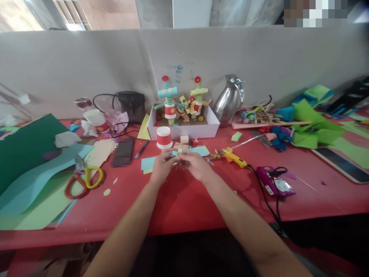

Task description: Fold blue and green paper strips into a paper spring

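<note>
My left hand (162, 165) and my right hand (196, 164) meet over the middle of the red table. Between their fingertips is a small folded paper strip (175, 153), blue and pale green; both hands are closed on it. Blue paper (147, 163) lies beside my left hand, and another blue piece (200, 150) lies just beyond my right. A red and white paper cup (164, 138) stands upside down behind the hands, with a peach paper roll (184, 139) near it. To the right rests a yellow glue gun (232, 157) with a clear stick in its back.
A white box (184, 132) with paper-cup figures stands at the back, beside a steel jug (229, 102). Scissors (83, 181) and coloured sheets (37, 184) lie left. A purple power strip (275, 182) with a black cord and a phone (341, 163) lie right.
</note>
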Action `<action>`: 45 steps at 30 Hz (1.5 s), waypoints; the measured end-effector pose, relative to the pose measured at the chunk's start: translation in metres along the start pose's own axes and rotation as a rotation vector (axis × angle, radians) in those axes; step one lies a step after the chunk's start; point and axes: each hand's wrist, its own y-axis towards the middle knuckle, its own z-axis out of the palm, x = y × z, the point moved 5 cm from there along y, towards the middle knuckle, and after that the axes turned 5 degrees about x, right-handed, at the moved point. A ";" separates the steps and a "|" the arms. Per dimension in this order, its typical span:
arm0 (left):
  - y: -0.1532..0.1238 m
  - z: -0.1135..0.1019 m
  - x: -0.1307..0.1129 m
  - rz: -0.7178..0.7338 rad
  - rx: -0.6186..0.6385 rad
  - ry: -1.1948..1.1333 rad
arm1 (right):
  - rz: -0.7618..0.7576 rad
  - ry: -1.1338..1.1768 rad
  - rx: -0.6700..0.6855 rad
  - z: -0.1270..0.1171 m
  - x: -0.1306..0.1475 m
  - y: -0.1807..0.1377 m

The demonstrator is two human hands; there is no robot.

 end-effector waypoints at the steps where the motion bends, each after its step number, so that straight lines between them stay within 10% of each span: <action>1: 0.001 0.000 0.002 -0.021 0.013 -0.039 | 0.000 -0.022 0.000 0.000 0.001 0.000; 25: 0.002 -0.006 -0.018 0.179 0.020 0.226 | 0.015 0.110 -0.067 -0.002 -0.005 0.001; 37: 0.006 -0.010 0.008 0.016 0.078 -0.139 | -0.075 -0.089 0.007 0.004 0.003 -0.003; 45: 0.000 -0.002 -0.013 -0.033 0.324 -0.140 | 0.082 -0.028 0.083 -0.002 -0.002 0.002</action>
